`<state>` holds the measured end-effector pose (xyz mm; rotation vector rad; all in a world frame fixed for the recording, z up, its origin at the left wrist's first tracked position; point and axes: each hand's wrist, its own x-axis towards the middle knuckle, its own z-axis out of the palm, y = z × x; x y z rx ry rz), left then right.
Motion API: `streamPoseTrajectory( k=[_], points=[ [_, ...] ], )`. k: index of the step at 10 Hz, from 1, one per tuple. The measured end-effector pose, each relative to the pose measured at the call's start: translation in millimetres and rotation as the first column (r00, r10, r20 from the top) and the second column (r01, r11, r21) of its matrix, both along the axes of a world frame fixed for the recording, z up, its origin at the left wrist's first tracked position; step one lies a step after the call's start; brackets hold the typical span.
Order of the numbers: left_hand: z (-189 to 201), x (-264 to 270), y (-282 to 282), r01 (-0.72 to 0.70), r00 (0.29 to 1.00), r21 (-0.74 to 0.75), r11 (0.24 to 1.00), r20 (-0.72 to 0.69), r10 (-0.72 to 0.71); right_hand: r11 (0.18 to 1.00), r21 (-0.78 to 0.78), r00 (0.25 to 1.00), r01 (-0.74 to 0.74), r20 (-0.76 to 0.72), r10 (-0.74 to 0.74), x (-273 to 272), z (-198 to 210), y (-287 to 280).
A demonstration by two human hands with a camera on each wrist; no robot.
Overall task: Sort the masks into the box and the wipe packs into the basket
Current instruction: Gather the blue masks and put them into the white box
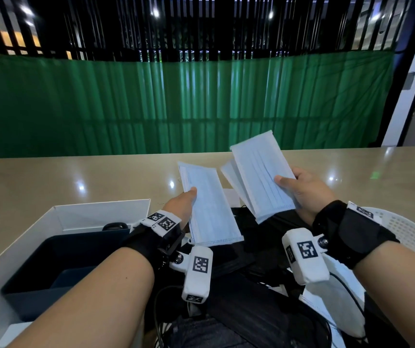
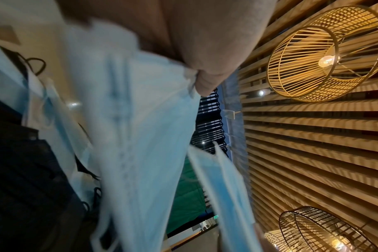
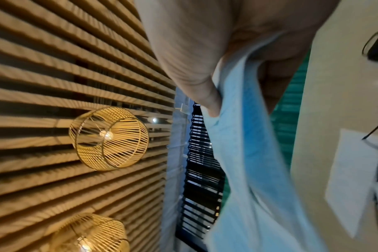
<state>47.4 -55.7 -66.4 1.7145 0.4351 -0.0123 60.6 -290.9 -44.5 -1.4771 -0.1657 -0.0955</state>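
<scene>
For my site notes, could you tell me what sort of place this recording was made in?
Probably a cafe or lobby-style public interior, not a lab: a long glossy counter, wicker lamps on a wooden slat ceiling, and a green curtain as a backdrop.

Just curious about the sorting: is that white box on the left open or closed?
Open. The white box has no lid on top, and its dark interior shows beside the left hand.

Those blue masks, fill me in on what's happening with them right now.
A person is sorting at a beige table. The left hand holds one bunch of blue masks and the right hand holds another bunch, both lifted above the table. The open box sits by the left arm, the white basket by the right. Neither bunch is in the box yet.
</scene>
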Motion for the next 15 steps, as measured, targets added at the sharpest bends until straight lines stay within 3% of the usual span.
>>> streamPoseTrajectory(
  k=[1,2,4,5,7,9,10,11,12,13,15],
  points=[
    [-2,-2,-2,0.019,0.998,-0.057,0.998,0.053,-0.016,0.976,0.18,0.992,-0.12,0.052,0.113,-8,10,8],
    [-6,0,-2,0.018,0.996,-0.126,0.992,0.093,-0.007,0.96,0.239,0.988,-0.147,0.075,0.132,-6,9,18],
    [1,-5,-6,0.078,0.99,-0.199,0.977,0.132,-0.053,0.993,-0.026,0.989,-0.115,-0.099,0.112,-4,-22,38],
    [4,-8,-6,0.089,0.988,-0.168,0.982,0.137,-0.066,0.988,-0.076,0.978,-0.136,-0.169,0.122,-6,-34,44],
    [2,-5,-3,0.081,0.993,-0.038,0.996,0.091,-0.077,0.977,-0.129,0.972,-0.17,-0.185,0.145,-14,-35,54],
    [3,-2,-2,0.069,0.997,-0.005,0.998,0.027,-0.068,0.936,-0.282,0.974,-0.209,-0.145,0.174,-11,-32,57],
    [4,-3,0,0.13,0.991,0.139,0.982,-0.001,-0.132,0.93,-0.289,0.97,-0.228,-0.145,0.193,-7,-39,61],
    [0,-5,0,0.258,0.956,0.241,0.935,0.073,-0.283,0.906,-0.333,0.964,-0.261,-0.129,0.231,-9,-43,63],
    [-8,-6,2,0.31,0.927,0.058,0.949,0.203,-0.316,0.896,-0.385,0.976,-0.22,-0.087,0.202,-10,-43,62],
    [-8,-6,0,0.339,0.912,0.067,0.938,0.22,-0.346,0.913,-0.388,0.992,-0.127,-0.071,0.107,-7,-46,57],
    [-8,-3,-5,0.339,0.901,0.007,0.941,0.284,-0.327,0.932,-0.278,0.971,-0.232,-0.012,0.238,-9,-41,53]
  ],
)
